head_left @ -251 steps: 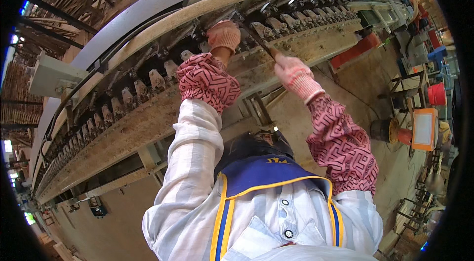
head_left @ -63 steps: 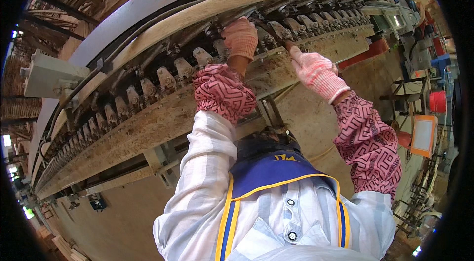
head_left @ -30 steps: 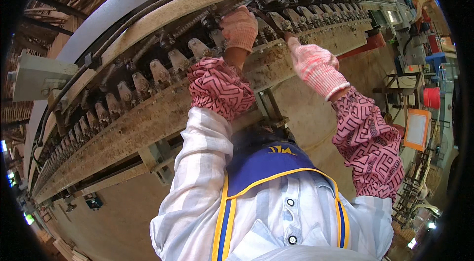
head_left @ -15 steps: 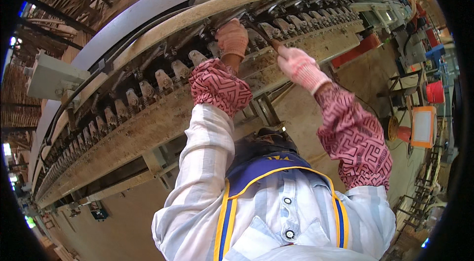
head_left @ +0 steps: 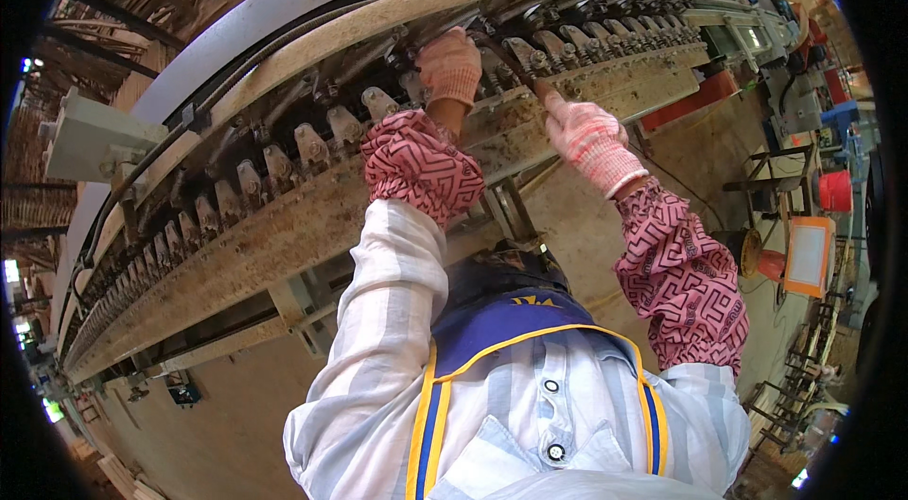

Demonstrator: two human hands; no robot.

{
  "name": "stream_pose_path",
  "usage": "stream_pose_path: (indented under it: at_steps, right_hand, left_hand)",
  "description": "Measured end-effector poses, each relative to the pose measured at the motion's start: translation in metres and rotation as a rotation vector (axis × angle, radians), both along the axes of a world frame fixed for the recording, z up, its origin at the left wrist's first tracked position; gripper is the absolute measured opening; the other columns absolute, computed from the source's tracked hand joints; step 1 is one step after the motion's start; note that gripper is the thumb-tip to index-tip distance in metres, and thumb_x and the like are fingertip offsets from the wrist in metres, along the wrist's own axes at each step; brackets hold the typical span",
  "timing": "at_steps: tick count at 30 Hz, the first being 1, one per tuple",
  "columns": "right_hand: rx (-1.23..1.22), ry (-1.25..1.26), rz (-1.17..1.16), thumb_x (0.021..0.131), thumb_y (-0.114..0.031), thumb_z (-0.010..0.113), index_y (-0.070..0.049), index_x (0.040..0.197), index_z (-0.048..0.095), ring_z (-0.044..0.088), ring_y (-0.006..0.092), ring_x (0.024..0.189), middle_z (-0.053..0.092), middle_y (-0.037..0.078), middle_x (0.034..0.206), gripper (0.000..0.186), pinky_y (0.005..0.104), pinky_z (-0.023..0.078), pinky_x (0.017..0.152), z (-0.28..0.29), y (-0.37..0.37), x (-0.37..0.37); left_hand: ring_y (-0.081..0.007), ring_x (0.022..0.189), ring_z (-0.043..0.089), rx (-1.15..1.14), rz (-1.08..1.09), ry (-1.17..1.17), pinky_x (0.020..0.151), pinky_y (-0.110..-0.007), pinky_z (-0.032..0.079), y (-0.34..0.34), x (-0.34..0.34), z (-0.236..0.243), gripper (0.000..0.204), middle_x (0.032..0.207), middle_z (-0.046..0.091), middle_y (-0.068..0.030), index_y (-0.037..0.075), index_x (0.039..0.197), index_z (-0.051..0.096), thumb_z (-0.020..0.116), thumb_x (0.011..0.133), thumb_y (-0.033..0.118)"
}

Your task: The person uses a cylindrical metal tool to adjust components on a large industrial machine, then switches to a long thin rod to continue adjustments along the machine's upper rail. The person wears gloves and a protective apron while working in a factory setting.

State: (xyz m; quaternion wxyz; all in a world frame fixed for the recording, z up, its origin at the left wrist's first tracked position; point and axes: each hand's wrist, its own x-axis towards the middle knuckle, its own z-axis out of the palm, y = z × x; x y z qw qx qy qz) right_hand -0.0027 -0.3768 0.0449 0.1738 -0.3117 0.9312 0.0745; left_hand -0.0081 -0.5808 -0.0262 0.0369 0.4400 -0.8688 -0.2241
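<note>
My left hand (head_left: 448, 66), in a pink knit glove, is closed among the metal parts of a long, dusty machine (head_left: 284, 261). Its fingertips are hidden, and I cannot make out what they grip. To its right, my right hand (head_left: 584, 134), in a pink and white glove, is wrapped round the brown handle of a thin tool (head_left: 541, 87). The tool's dark front end points up and left into a row of metal clamp-like pieces (head_left: 312, 146) with bolts and springs. Where its tip ends is unclear.
A pale curved rail (head_left: 378, 17) and a dark cable (head_left: 232, 84) run above the row. A grey box (head_left: 99, 142) sits at the left. Off to the right are a red beam (head_left: 690, 103), a red bucket (head_left: 834, 190) and an orange-framed board (head_left: 809, 257).
The view has shifted slightly. My right hand and the tool handle sit a little lower and farther right; my left hand stays at the same part of the machine.
</note>
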Motion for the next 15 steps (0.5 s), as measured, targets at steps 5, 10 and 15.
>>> stream_pose_path:
  at_steps: [5,10,15]
  right_hand:
    - [-0.009,0.036,0.013,0.102,-0.040,0.049,-0.033,0.151,0.040,0.067,0.0398,0.108,0.070,0.016,0.118,0.051,0.0513,0.055,0.088,0.005,-0.001,-0.001]
    - [0.068,0.031,0.002,0.103,-0.040,0.048,-0.036,0.156,0.032,0.067,0.0396,0.107,0.070,0.015,0.118,0.055,0.0511,0.055,0.087,0.013,-0.005,-0.002]
    - [0.054,0.034,0.032,0.102,-0.043,0.048,-0.038,0.157,0.030,0.068,0.0380,0.109,0.070,0.018,0.119,0.058,0.0509,0.055,0.087,0.008,-0.004,-0.005]
  left_hand:
    - [-0.0348,0.114,0.067,-0.020,-0.016,-0.081,0.075,-0.054,0.058,-0.006,-0.010,-0.012,0.035,0.123,0.067,-0.0113,0.027,0.128,0.060,0.047,0.104,0.049]
    - [-0.0379,0.115,0.066,-0.074,-0.019,-0.129,0.074,-0.055,0.058,-0.002,-0.014,-0.017,0.035,0.127,0.066,-0.0125,0.026,0.130,0.058,0.047,0.104,0.047]
    - [-0.0425,0.115,0.065,-0.049,-0.046,-0.101,0.073,-0.063,0.056,-0.011,-0.021,-0.030,0.036,0.129,0.063,-0.0190,0.028,0.133,0.053,0.043,0.105,0.049]
